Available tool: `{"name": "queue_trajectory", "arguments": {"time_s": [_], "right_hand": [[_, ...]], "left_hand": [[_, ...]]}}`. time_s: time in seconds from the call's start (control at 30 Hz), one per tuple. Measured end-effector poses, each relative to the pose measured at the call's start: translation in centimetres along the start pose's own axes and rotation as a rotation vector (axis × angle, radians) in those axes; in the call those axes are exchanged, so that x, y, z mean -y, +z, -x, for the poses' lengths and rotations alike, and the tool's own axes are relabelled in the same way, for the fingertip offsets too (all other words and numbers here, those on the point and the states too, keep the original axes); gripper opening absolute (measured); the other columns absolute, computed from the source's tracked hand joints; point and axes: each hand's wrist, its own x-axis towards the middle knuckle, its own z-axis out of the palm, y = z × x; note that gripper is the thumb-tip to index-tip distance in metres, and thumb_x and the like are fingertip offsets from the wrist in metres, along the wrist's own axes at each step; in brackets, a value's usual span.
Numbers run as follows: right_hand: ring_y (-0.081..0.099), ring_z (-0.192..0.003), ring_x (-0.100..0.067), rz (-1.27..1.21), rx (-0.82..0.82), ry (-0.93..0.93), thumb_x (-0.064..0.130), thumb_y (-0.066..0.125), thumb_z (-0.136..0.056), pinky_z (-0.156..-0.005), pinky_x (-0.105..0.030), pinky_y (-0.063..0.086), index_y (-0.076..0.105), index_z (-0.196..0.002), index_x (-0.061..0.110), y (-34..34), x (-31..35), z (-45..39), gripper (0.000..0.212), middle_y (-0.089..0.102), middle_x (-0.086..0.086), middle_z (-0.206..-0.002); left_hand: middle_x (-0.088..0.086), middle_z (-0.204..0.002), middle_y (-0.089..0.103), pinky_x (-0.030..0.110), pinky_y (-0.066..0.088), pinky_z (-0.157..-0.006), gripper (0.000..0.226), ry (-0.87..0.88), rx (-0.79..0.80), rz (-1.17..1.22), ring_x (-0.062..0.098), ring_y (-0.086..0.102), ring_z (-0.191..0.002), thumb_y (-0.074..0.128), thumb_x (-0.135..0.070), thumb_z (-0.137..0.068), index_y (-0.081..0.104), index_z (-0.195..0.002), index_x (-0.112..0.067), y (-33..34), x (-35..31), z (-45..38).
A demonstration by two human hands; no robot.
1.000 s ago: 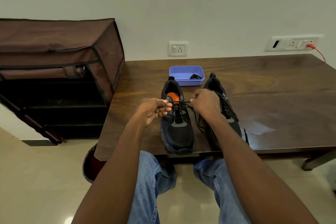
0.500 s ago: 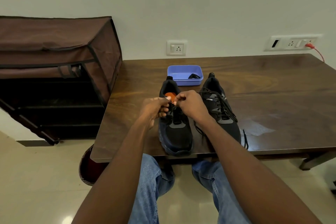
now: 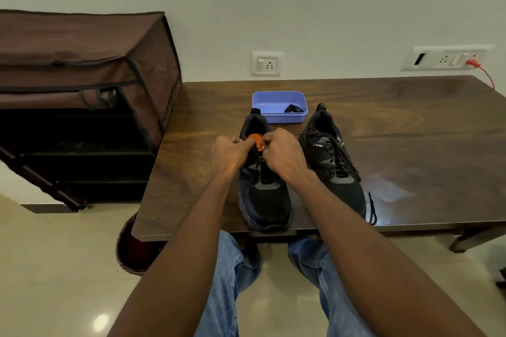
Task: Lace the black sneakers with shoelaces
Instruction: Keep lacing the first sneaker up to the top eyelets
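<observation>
- I am lacing the left sneaker, which is standing on the wooden table near its front edge, toe toward me.
- My left hand and right hand are closing together over the top eyelets by the orange tongue; each is pinching the black shoelace.
- To do this step well, in my judgement, I should be keeping both lace ends equally tight while feeding the tip cleanly through the eyelet.
- The right sneaker is sitting just beside it, already laced, its lace end trailing over the table edge.
- Its tongue label is reading "CLYMB".
- A blue plastic tray is sitting behind the shoes, holding a small dark item that I cannot identify.
</observation>
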Motion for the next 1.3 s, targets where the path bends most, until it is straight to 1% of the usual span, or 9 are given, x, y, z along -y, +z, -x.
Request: {"name": "queue_trajectory", "arguments": {"time_s": [0.17, 0.43, 0.57, 0.7, 0.83, 0.93, 1.07, 1.23, 1.3], "right_hand": [[0.056, -0.075, -0.022, 0.015, 0.065, 0.013, 0.01, 0.056, -0.092, -0.067, -0.037, 0.047, 0.047, -0.062, 0.022, 0.4, 0.6, -0.4, 0.034, 0.052, -0.005, -0.079], [0.061, -0.08, -0.019, -0.329, 0.3, 0.058, 0.006, 0.061, -0.091, -0.081, -0.036, 0.049, 0.073, -0.081, 0.007, 0.0, -1.6, -1.8, 0.015, 0.07, -0.009, -0.084], [0.064, -0.083, -0.02, -0.368, 0.247, 0.046, 0.008, 0.063, -0.092, -0.078, -0.034, 0.05, 0.074, -0.081, 0.01, 0.8, -1.8, -1.6, 0.016, 0.071, -0.007, -0.086], [0.061, -0.075, -0.019, -0.371, 0.169, 0.015, 0.006, 0.062, -0.091, -0.075, -0.039, 0.05, 0.073, -0.077, 0.01, 1.1, -1.8, -1.6, 0.019, 0.071, -0.01, -0.081], [0.061, -0.074, -0.023, -0.329, 0.241, -0.032, 0.004, 0.061, -0.091, -0.074, -0.038, 0.048, 0.071, -0.072, 0.011, 0.3, -2.4, -2.0, 0.023, 0.068, -0.009, -0.076], [0.054, -0.07, -0.023, -0.257, 0.169, -0.073, 0.002, 0.06, -0.089, -0.07, -0.042, 0.046, 0.069, -0.07, 0.008, 0.3, -2.0, -1.9, 0.022, 0.062, -0.011, -0.073], [0.05, -0.064, -0.01, -0.321, 0.049, -0.007, -0.002, 0.056, -0.09, -0.063, -0.032, 0.041, 0.074, -0.079, 0.004, 1.1, -1.2, -1.3, 0.022, 0.061, -0.003, -0.07], [0.057, -0.071, -0.024, -0.374, 0.158, 0.079, -0.003, 0.054, -0.089, -0.07, -0.036, 0.046, 0.071, -0.08, -0.002, 1.0, -1.1, -1.8, 0.02, 0.066, -0.013, -0.076], [0.054, -0.071, -0.019, -0.419, 0.24, 0.099, -0.004, 0.055, -0.09, -0.07, -0.032, 0.044, 0.07, -0.084, -0.004, 0.2, -1.4, -2.1, 0.017, 0.064, -0.009, -0.076]], "left_hand": [[0.014, -0.075, 0.074, 0.041, 0.063, -0.067, 0.033, -0.027, 0.014, 0.079, 0.024, 0.073, -0.07, 0.075, -0.029, -0.08, 0.073, -0.078, 0.003, -0.2, 0.2, -0.1], [0.019, -0.078, 0.072, 0.023, 0.055, -0.054, 0.025, -0.101, 0.043, 0.219, 0.012, 0.065, -0.058, 0.075, -0.019, -0.082, 0.071, -0.08, 0.006, -0.2, 0.8, -0.6], [0.016, -0.077, 0.072, 0.024, 0.056, -0.06, 0.025, -0.089, 0.073, 0.242, 0.012, 0.065, -0.063, 0.075, -0.019, -0.084, 0.072, -0.083, 0.005, -0.2, 1.1, -0.6], [0.002, -0.075, 0.071, 0.027, 0.057, -0.074, 0.018, -0.097, 0.125, 0.258, 0.012, 0.065, -0.071, 0.069, -0.011, -0.09, 0.072, -0.074, -0.017, -0.3, 1.1, -0.9], [0.005, -0.09, 0.069, 0.018, 0.057, -0.068, 0.021, -0.129, 0.161, 0.27, 0.011, 0.066, -0.079, 0.059, 0.009, -0.091, 0.072, -0.1, -0.005, 0.0, 1.5, -1.3], [0.005, -0.092, 0.069, 0.015, 0.055, -0.063, 0.023, -0.129, 0.151, 0.268, 0.009, 0.065, -0.078, 0.06, 0.01, -0.09, 0.072, -0.1, -0.006, 0.0, 1.5, -1.4], [0.004, -0.096, 0.07, 0.015, 0.053, -0.068, 0.033, -0.107, 0.198, 0.241, 0.013, 0.066, -0.086, 0.061, 0.012, -0.088, 0.07, -0.116, -0.002, 0.1, 1.9, -1.4], [0.009, -0.109, 0.071, 0.017, 0.052, -0.073, 0.036, -0.078, 0.217, 0.218, 0.015, 0.066, -0.095, 0.063, 0.01, -0.088, 0.068, -0.121, -0.004, 0.2, 2.0, -1.4], [0.008, -0.106, 0.071, 0.017, 0.053, -0.073, 0.034, -0.066, 0.211, 0.216, 0.015, 0.066, -0.093, 0.063, 0.008, -0.088, 0.07, -0.118, -0.005, 0.2, 2.1, -1.4]]}}
